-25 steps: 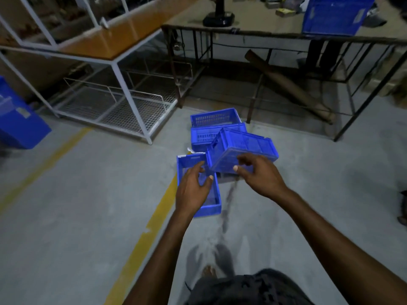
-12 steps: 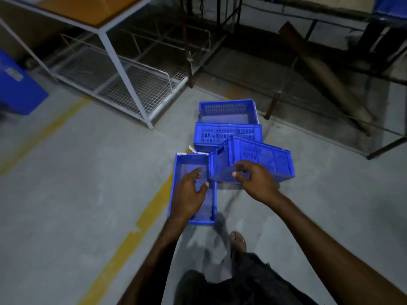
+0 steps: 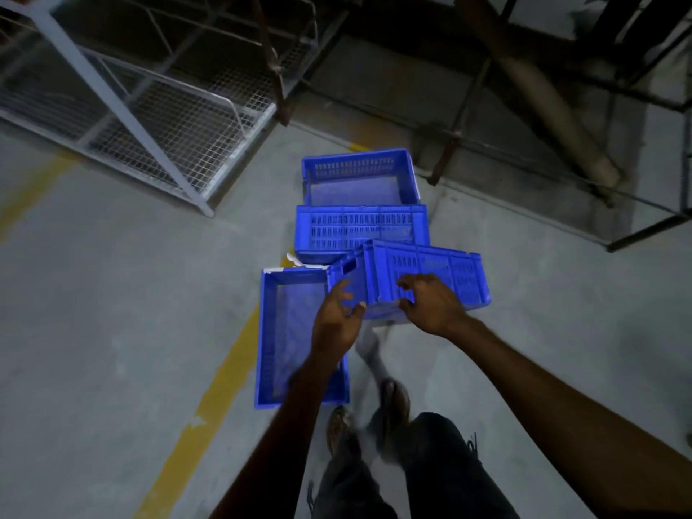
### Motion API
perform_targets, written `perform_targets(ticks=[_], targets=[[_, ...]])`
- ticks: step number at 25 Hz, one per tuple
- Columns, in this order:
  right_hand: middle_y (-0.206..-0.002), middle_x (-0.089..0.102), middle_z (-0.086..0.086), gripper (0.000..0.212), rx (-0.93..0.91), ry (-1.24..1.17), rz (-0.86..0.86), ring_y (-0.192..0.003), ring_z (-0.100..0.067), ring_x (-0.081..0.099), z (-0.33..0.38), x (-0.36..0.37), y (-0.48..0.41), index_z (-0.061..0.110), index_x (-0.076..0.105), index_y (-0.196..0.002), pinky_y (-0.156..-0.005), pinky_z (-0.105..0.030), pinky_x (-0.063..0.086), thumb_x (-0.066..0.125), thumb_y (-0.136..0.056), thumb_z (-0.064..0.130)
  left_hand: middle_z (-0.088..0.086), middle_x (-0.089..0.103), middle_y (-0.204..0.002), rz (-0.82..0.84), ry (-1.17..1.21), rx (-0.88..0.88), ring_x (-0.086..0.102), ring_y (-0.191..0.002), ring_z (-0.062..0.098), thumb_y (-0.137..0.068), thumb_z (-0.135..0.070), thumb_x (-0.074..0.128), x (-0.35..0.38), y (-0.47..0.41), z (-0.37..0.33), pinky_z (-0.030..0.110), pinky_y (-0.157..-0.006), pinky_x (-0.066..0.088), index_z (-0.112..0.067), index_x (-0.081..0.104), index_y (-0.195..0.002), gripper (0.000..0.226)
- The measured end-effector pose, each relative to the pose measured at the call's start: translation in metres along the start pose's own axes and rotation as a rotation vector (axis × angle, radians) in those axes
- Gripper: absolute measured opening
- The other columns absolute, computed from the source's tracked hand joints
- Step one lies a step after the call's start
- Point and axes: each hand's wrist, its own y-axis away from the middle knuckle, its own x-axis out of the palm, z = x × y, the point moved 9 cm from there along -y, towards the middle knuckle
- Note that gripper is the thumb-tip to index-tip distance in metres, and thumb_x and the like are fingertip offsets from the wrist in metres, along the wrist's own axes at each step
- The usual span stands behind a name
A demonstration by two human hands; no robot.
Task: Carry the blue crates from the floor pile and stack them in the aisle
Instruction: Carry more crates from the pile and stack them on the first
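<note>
Above the grey concrete floor, both arms reach forward: your right hand grips the tilted blue slotted plastic crate by its near edge. Your left hand clasps its end wall.

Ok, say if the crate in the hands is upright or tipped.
Tipped: the held crate shows its slotted side wall to the camera, gripped by left hand and right hand.

Blue crates, yellow floor line
</note>
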Motion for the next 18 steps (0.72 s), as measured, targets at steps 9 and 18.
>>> perform_targets(ticks=[9,18], targets=[[-0.152,0.036,-0.012,0.072,-0.050,0.133,0.154,-0.140,-0.033,0.031,-0.034,0.060,-0.180,0.011,0.031,-0.151,-0.107,-0.046,0.041,0.063,-0.093,0.035,0.017,0.059,-0.132,-0.016,-0.069,-0.193,0.058,-0.118,0.034,-0.094,-0.012,0.056,0.063,-0.152,0.031,0.023,-0.084,0.039,-0.008,0.042,-0.146,0.054],[-0.150,0.036,-0.012,0.089,-0.160,0.071,0.338,-0.138,-0.036,0.031,-0.057,0.117,-0.278,0.016,0.028,-0.152,-0.108,-0.049,0.039,0.070,-0.084,0.054,0.017,0.059,-0.133,0.027,0.033,-0.392,0.061,-0.112,0.042,-0.096,0.000,0.042,0.145,-0.225,0.115,0.051,-0.089,0.052,-0.013,0.045,-0.145,0.051]])
